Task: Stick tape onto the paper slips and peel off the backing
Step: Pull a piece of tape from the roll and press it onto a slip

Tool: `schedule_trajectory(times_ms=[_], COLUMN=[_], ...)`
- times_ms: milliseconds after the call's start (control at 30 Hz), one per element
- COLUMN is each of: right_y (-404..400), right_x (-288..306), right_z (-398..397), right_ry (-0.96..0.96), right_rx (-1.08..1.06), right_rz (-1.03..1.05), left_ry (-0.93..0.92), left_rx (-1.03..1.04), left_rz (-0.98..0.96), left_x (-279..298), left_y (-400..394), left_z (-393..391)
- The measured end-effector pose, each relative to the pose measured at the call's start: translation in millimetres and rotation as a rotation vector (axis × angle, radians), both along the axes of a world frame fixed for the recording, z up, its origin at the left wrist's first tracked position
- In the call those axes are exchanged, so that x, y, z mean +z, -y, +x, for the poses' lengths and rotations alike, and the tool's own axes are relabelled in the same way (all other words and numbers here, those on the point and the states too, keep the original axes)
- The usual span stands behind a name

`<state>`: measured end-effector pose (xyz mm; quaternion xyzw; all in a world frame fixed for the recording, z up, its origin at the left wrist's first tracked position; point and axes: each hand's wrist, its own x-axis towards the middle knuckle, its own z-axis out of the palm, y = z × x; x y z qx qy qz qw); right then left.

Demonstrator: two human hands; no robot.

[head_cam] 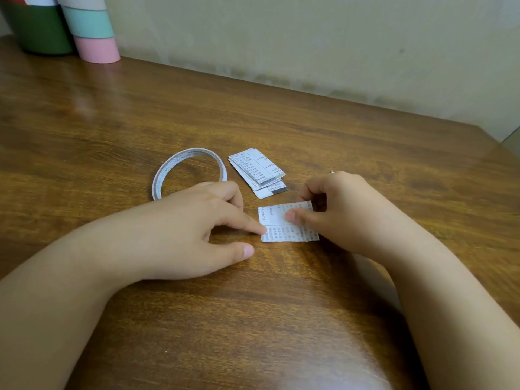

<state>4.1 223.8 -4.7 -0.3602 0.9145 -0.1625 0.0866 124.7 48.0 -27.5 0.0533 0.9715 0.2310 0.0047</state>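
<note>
Looks like a home desk or small office/craft corner, can't tell which. Wood-grain tabletop (281, 319) pushed up vs. a plain, scuffed cream wall (309, 38). Far beyond the left hand (197, 232), at the back corner: stacked wide tape rolls, pink (97, 50) at the bottom w/ mint (88, 23) above, next to a dark green roll (39, 32). Just beyond that hand, a thin double-sided tape roll (188, 170); near the right hand (340, 212), cut printed paper slips (257, 171). Stationery only, no machines.
</note>
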Motion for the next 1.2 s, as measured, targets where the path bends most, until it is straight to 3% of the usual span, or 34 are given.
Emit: schedule_trajectory(times_ms=[900,1200], right_y=[-4.9,-8.6], right_x=[1.9,11.9], right_z=[1.5,6.0], right_ry=[-0.017,0.243], right_rx=[-0.032,-0.169], right_rz=[-0.003,-0.048], left_ry=[-0.017,-0.020], left_rx=[0.072,0.101], left_rz=[0.062,0.072], left_x=[-0.3,1.1], left_y=[-5.7,-8.1], left_z=[0.2,1.0])
